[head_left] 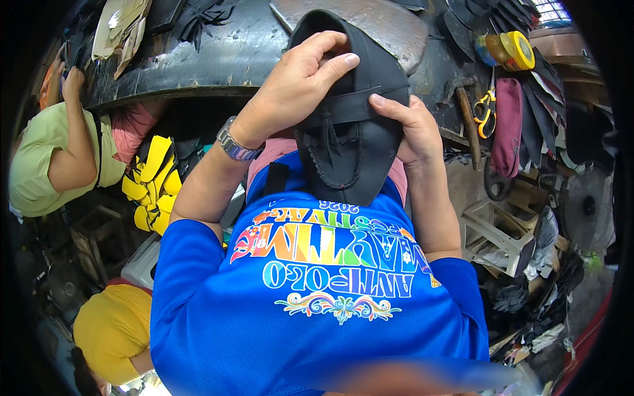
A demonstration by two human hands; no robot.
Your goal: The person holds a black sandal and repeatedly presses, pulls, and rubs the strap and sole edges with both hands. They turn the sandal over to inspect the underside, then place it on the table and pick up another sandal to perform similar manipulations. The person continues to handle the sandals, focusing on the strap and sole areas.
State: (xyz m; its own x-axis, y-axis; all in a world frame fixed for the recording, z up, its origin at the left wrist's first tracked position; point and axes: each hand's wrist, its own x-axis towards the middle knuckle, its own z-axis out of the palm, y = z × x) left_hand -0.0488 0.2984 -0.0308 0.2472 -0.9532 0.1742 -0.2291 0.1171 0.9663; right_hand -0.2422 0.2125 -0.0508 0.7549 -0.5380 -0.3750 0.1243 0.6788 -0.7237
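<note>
A black leather shoe upper (380,148) with a strap and a tassel is held in front of my blue shirt, its pointed toe toward me. Whipped stitching runs around the toe panel. My left hand (297,82), with a metal watch on the wrist, grips the edge of the opening; its fingers bend over the rim and the thumb lies along the outside. On the other side my right hand (419,129) pinches the upper's edge, thumb on top near the strap and fingers mostly hidden beneath.
Beyond lies a dark workbench (231,63) with a flat slab (383,23). To the right are a hammer (467,122), yellow-handled scissors (487,112), a maroon pouch (506,129) and a yellow-lidded jar (512,51). Yellow cut pieces (155,181) and other people are on the left.
</note>
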